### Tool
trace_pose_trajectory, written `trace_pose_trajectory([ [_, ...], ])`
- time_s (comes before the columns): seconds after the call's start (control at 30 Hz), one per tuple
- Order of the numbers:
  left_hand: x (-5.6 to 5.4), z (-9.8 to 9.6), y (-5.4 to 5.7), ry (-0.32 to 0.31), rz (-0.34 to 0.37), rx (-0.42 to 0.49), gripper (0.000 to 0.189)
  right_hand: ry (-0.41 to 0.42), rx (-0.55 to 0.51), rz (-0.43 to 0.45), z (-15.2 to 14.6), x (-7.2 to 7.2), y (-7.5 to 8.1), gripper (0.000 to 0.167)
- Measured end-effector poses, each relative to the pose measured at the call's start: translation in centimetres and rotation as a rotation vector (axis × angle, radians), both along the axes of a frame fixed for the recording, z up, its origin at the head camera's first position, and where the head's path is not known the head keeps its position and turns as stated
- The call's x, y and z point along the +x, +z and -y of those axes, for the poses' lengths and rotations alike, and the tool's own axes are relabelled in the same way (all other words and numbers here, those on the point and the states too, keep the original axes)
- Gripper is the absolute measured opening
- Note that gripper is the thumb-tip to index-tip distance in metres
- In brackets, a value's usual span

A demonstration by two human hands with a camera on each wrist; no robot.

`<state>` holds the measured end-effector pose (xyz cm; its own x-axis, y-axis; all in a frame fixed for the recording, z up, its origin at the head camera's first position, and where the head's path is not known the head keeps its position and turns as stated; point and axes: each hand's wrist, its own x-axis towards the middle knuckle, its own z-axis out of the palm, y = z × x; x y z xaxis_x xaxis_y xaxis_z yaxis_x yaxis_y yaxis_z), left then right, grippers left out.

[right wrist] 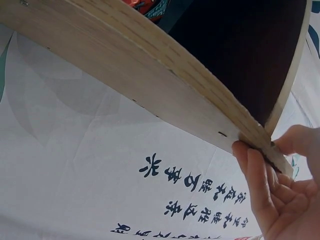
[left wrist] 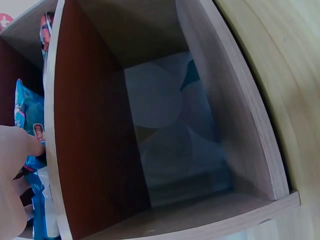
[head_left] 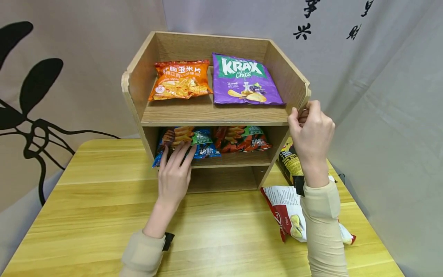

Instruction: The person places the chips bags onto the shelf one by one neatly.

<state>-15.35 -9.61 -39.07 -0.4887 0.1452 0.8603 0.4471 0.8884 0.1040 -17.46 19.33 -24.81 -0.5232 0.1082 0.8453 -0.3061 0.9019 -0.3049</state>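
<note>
Toward the far middle of the counter (head_left: 104, 184) stands a three-tier wooden shelf unit (head_left: 212, 118), with a hand at either side of its front. On the left part of the middle tier lies a blue chip bag (head_left: 206, 147), its near edge close to the board's front. The left hand (head_left: 174, 179) reaches in from the near left, back upward, its fingers (head_left: 180, 156) extended and slightly apart, with their tips over the bag's left half; the left wrist view shows this hand touching the blue wrapper. To the right of the blue bag, on the same tier, lies a red chip bag (head_left: 243, 139).

At the right side of the unit, the right hand (head_left: 313, 132) pinches the front edge of the side panel (right wrist: 200, 100), thumb on the inner side and curled fingers against the outer face, near the top tier.

On the top tier, an orange corn-chip bag (head_left: 181, 80) lies at left and a purple KRAX bag (head_left: 245, 79) at right, just beside each other. Right of the unit, a black-and-yellow bag (head_left: 290, 161) rests on the counter; nearer, a white-and-red chip bag (head_left: 287, 211) lies partly hidden behind the right sleeve (head_left: 325, 234). Pale cloth (head_left: 225, 17) with black writing hangs at the far side.
</note>
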Motion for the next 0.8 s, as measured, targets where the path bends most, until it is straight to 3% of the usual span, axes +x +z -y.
trace_pose_trajectory([
  [0.23, -0.5, 0.2, -0.1, -0.016, 0.056, -0.045, 0.052, 0.002, -0.009, -0.002, 0.1, 0.0, 0.1, 0.024],
  [0.43, -0.5, 0.5, -0.2, -0.028, 0.048, -0.091, 0.049, -0.002, -0.027, 0.005, 0.1, -0.1, 0.0, 0.024],
  [0.57, -0.3, 1.0, -0.2, -0.070, 0.023, -0.117, 0.045, -0.001, -0.014, 0.007, 0.1, -0.1, 0.0, 0.023],
  [0.67, 0.1, 1.3, 0.4, -0.126, -0.067, -0.097, 0.036, 0.003, -0.011, 0.002, 0.1, 0.0, 0.0, 0.023],
  [0.8, 0.5, 1.6, 3.1, -0.152, -0.319, 0.066, 0.024, 0.003, -0.010, -0.006, 0.0, 0.0, 0.0, 0.024],
])
